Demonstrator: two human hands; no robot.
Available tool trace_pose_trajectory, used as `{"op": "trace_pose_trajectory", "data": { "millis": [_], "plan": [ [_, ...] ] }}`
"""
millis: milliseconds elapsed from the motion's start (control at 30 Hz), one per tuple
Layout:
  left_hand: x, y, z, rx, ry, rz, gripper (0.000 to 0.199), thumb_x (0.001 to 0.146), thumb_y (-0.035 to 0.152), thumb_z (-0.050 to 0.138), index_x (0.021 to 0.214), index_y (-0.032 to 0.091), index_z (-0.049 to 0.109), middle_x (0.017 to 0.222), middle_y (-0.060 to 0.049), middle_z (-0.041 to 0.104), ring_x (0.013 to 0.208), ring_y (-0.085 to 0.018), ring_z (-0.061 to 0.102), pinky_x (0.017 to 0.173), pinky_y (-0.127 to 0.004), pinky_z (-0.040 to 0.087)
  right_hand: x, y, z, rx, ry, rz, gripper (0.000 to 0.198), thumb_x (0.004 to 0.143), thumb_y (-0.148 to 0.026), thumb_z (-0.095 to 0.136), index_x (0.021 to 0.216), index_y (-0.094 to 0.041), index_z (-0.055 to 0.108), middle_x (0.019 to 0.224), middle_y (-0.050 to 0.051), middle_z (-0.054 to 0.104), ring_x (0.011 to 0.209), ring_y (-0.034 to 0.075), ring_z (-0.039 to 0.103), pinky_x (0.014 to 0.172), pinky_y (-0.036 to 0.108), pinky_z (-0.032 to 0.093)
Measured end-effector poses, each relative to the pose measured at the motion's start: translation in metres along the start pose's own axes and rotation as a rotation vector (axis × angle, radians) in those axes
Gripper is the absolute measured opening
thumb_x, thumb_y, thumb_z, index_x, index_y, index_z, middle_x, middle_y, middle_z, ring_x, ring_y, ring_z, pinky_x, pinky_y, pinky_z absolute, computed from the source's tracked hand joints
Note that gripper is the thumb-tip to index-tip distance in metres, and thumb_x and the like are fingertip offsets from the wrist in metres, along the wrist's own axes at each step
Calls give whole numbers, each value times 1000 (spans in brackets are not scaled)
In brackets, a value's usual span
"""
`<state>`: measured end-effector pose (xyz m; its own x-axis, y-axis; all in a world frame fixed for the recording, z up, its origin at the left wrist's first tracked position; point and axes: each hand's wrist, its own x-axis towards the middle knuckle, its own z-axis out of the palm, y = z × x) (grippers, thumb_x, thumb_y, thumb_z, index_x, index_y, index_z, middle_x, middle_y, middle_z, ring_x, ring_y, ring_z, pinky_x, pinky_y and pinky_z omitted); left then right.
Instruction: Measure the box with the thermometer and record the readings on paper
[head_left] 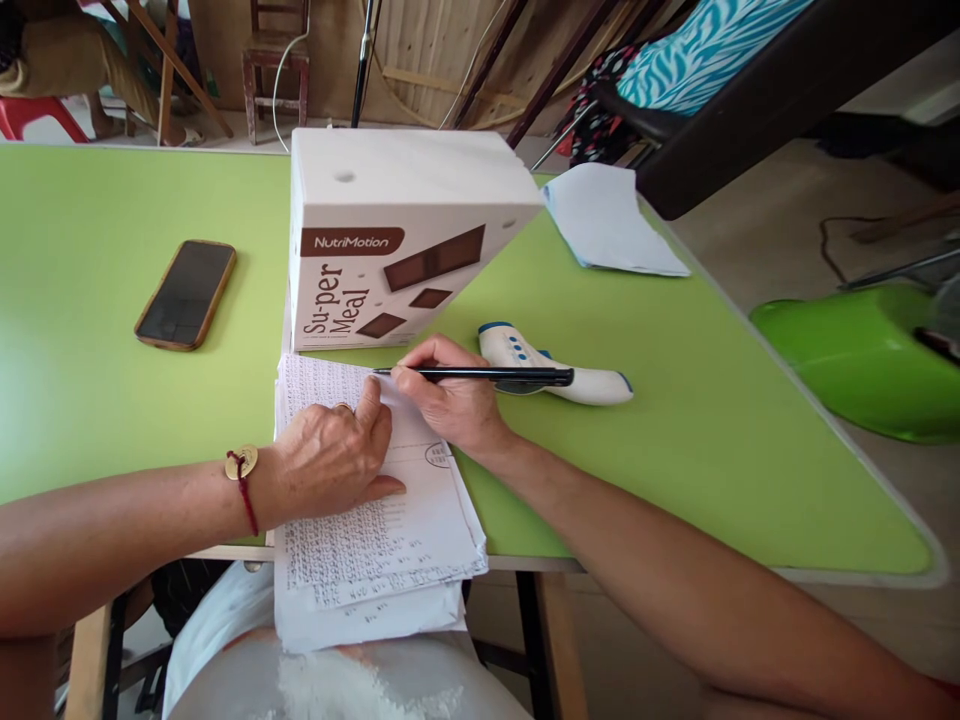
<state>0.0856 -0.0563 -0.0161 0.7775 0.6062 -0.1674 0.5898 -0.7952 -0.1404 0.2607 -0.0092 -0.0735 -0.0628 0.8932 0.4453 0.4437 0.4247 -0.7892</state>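
Note:
A stack of papers [420, 500] covered in rows of small handwriting hangs over the table's near edge. My left hand [334, 455] rests on the top sheet, holding nothing, index finger and thumb stretched apart and the other fingers partly bent. In my right hand [457, 405] is a black pen [517, 376], its tip at the upper part of the page near my left index fingertip. Just beyond the papers stands a white and brown box [420, 170] marked NutriMotion. Partly behind the pen lies a white and blue handheld thermometer [604, 386].
On the green table [637, 480], a phone [186, 295] in a brown case lies left of the box. Folded white papers [611, 220] sit at the far right edge. Past that edge is a bright green plastic object [855, 360]. A wooden chair [276, 65] stands behind.

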Motion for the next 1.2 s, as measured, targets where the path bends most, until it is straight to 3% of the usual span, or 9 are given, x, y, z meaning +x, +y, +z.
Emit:
{"op": "trace_pose_trajectory", "data": {
  "millis": [1200],
  "plan": [
    [-1, -1, -1, 35, -2, -3, 64, 98, 60, 47, 122, 2, 59, 139, -34, 54, 68, -23, 70, 48, -33, 45, 0, 1, 0, -50, 61, -14, 13, 76, -25, 62, 66, -25, 54, 56, -5, 60, 52, 14, 52, 53, 27, 45]
  ]
}}
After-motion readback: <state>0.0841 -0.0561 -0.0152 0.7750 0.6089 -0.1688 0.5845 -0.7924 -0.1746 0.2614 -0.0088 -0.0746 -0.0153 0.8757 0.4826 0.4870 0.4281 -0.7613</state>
